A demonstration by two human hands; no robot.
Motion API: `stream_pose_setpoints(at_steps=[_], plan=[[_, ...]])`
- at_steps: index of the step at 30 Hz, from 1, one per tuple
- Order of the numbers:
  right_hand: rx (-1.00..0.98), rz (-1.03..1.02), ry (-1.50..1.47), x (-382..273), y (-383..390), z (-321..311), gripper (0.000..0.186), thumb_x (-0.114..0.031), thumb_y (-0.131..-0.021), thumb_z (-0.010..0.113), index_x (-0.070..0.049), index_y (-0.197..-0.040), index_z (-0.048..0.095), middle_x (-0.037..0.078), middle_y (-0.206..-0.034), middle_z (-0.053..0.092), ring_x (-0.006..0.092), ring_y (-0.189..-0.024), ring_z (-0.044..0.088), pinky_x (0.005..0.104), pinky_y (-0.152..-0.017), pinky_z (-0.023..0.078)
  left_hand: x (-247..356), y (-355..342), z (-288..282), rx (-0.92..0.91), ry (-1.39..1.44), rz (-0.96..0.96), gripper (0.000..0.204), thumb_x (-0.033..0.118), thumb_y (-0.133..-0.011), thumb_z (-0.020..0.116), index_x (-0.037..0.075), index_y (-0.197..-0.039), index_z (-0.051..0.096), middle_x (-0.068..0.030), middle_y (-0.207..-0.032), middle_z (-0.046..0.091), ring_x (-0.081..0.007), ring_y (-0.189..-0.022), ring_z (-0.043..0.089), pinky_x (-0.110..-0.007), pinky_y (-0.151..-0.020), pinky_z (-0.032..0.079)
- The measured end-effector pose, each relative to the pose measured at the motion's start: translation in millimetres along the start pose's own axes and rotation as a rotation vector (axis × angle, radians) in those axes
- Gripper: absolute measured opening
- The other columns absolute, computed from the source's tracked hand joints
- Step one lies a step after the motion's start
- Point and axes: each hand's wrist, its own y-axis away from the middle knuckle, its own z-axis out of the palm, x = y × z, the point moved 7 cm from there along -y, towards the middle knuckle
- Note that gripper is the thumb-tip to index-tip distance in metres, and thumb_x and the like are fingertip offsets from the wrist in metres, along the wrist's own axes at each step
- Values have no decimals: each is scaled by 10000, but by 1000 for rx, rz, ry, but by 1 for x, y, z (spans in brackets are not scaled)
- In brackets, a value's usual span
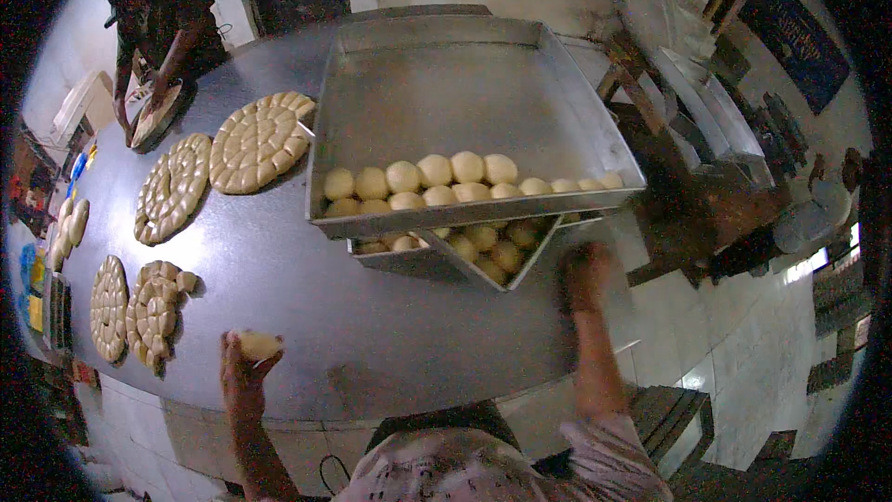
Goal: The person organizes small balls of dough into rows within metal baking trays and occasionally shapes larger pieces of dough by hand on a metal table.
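Dough piece (257,346), pale and longer than it is thick, sits in the fingers of the left hand (243,379) just inside the near edge of the tabletop (372,335), left of its middle. Its long axis runs roughly along that near edge, one end against the fingers and the other pointing right. Whether it clears the surface or touches it, I cannot tell. The left hand is closed around this piece, with fingers and thumb on either side.

Nearest to that hand, beyond it and to its left, lies a ragged dough round (153,311) with a gap in its outline and a small chunk (187,281) at its right side. A fuller cut round (110,309) is just beside it, toward the left edge.

From the dough piece, the upper tray (427,84) lies to the right and toward the far edge, its dough balls (434,170) gathered along the near wall. An angled tray (539,265) juts out below, one corner toward the person.

The right hand (592,281) is much nearer those trays, by the tabletop's right edge and well apart from the dough piece. It is blurred; I cannot tell whether it grips anything.
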Motion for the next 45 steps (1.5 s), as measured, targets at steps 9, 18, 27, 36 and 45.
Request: stream_pose_setpoints(at_steps=[9,18,27,36,45], plan=[[-105,-156,-56,-17,5,-18,304,-190,-728,594,-29,-982,546,178,-1084,534,380,-1056,456,451,-956,342,-23,25,130,-211,-53,-137,111,130,-823,563,93,-852,463,0,-801,470,-116,-732,483,-254,-636,412],[-354,201,-1099,0,-5,-114,317,-167,-742,606,-43,-1029,559,109,-975,592,279,-897,567,385,-781,475,-13,40,70,166,-225,63,297,94,-793,630,126,-668,362,55,-679,341,-54,-596,324,-226,-540,298],[-270,-244,-817,-125,-140,-167,308,-201,-826,559,-20,-1075,554,126,-1038,578,250,-985,545,365,-868,437,-11,47,164,-322,-97,-45,160,137,-830,587,101,-864,435,22,-748,431,-70,-682,431,-217,-600,363],[-649,-582,-919,-284,104,-93,408,-299,-861,523,10,-1128,516,106,-1070,558,225,-971,545,353,-887,396,-52,60,142,-755,-178,-69,568,376,-910,432,24,-1327,277,-123,-1249,459,-228,-1132,452,-346,-969,341],[268,-711,622,-63,124,2,325,-155,-898,448,27,-1165,477,181,-1135,543,319,-1004,528,427,-910,374,16,-10,-328,1163,-1192,162,396,317,-824,519,-14,-1040,549,-187,-1080,529,-333,-1028,466,-429,-928,326]])
